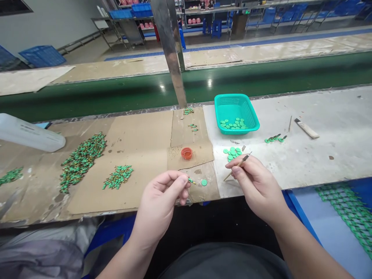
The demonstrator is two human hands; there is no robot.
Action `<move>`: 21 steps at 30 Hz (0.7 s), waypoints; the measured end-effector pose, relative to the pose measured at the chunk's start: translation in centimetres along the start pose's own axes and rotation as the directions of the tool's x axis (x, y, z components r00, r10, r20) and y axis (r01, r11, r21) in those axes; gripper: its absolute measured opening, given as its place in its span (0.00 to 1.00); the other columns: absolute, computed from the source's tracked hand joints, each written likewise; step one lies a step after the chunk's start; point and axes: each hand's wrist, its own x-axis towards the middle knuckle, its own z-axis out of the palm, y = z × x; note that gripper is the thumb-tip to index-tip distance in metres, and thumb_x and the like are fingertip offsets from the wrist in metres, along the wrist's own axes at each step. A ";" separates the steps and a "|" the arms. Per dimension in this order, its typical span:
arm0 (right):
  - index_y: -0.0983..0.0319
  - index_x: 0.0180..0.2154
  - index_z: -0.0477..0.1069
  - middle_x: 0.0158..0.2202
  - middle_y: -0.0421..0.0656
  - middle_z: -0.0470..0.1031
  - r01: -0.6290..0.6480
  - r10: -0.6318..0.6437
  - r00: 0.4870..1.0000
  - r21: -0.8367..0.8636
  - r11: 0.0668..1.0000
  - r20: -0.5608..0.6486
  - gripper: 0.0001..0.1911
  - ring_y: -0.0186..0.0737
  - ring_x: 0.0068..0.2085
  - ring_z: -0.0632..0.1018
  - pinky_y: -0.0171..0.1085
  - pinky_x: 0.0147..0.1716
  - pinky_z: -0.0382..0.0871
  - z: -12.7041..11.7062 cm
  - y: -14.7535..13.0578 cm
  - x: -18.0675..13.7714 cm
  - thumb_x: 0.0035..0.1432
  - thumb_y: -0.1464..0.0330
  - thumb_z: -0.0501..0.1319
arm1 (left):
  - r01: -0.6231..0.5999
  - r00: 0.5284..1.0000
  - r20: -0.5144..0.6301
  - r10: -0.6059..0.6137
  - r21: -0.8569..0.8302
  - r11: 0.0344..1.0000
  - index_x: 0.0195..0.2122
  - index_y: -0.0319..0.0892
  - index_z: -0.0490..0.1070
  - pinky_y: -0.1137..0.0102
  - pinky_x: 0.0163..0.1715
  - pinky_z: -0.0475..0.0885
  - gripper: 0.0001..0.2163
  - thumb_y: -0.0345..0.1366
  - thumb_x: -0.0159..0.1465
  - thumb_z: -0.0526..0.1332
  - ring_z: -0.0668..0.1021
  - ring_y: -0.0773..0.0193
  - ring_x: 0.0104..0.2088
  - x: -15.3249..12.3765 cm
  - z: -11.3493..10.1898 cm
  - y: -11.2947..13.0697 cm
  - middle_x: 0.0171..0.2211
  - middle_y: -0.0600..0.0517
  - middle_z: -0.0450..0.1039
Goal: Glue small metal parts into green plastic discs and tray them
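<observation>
My left hand [167, 197] pinches a small green piece [191, 181] with a yellowish end between thumb and fingertips. My right hand [258, 184] grips a thin wooden-handled tool [238, 166] with a dark, pointed end, slanted up to the right. Between the hands a single green disc [204, 182] lies on the cardboard. Just beyond the right fingers is a loose group of green discs [232, 153]. A small orange-red cup [186, 153] stands ahead of my left hand, with tiny specks scattered beside it.
A teal basket [252, 116] holds more green discs. Heaps of small green-and-gold pieces [84, 159] lie on the left, near a white bottle [31, 133]. A flat brush [306, 128] lies at right. A metal post [174, 58] rises behind the table; a tray of green pieces [348, 221] sits lower right.
</observation>
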 end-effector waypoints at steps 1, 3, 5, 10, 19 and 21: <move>0.56 0.46 0.81 0.45 0.46 0.83 0.026 -0.026 1.000 -0.032 0.999 0.008 0.12 0.45 0.48 0.85 0.44 0.50 0.83 0.0 0.1 0.0 0.84 0.66 0.60 | -0.009 1.000 -0.004 0.009 0.018 1.000 0.31 0.43 0.85 0.75 0.21 0.71 0.24 0.59 0.54 0.86 0.73 0.68 0.22 0.0 0.0 0.0 0.22 0.53 0.74; 0.57 0.48 0.81 0.46 0.46 0.84 0.074 -0.072 0.997 -0.087 0.993 0.028 0.11 0.46 0.49 0.86 0.44 0.51 0.85 0.0 0.2 0.0 0.83 0.69 0.59 | -0.022 1.000 -0.013 0.023 0.049 0.999 0.31 0.44 0.85 0.74 0.22 0.73 0.22 0.56 0.55 0.86 0.74 0.67 0.22 0.0 -0.3 -0.1 0.23 0.52 0.75; 0.57 0.50 0.80 0.47 0.47 0.86 0.113 -0.108 0.993 -0.128 0.985 0.044 0.11 0.47 0.50 0.88 0.45 0.51 0.86 -0.1 0.4 -0.1 0.83 0.71 0.59 | -0.104 0.994 -0.020 0.109 0.163 0.981 0.33 0.45 0.86 0.72 0.24 0.76 0.17 0.53 0.60 0.83 0.77 0.64 0.24 0.1 -0.8 -0.4 0.26 0.51 0.79; 0.57 0.51 0.80 0.47 0.46 0.90 0.204 -0.208 0.978 -0.157 0.966 -0.009 0.09 0.46 0.49 0.90 0.44 0.50 0.89 0.0 1.1 -0.6 0.81 0.74 0.62 | -0.560 0.815 0.242 0.527 0.566 0.605 0.41 0.51 0.88 0.69 0.44 0.86 0.06 0.41 0.75 0.71 0.88 0.60 0.39 1.2 -1.9 -2.1 0.41 0.52 0.89; 0.56 0.52 0.76 0.46 0.45 0.89 0.242 -0.248 0.965 -0.075 0.967 -0.081 0.08 0.45 0.46 0.90 0.45 0.48 0.88 2.3 3.5 -1.2 0.80 0.75 0.64 | -0.664 0.718 0.347 0.604 0.602 0.443 0.48 0.52 0.86 0.68 0.50 0.85 0.06 0.33 0.77 0.71 0.90 0.62 0.44 2.0 -1.1 -4.9 0.44 0.55 0.91; 0.56 0.53 0.76 0.46 0.44 0.89 0.232 -0.237 0.968 -0.065 0.971 -0.086 0.08 0.44 0.47 0.90 0.44 0.49 0.87 2.4 3.6 -1.3 0.80 0.75 0.64 | -0.657 0.725 0.351 0.593 0.610 0.442 0.49 0.52 0.86 0.68 0.47 0.85 0.06 0.32 0.77 0.71 0.90 0.62 0.44 2.0 -1.0 -5.1 0.45 0.55 0.91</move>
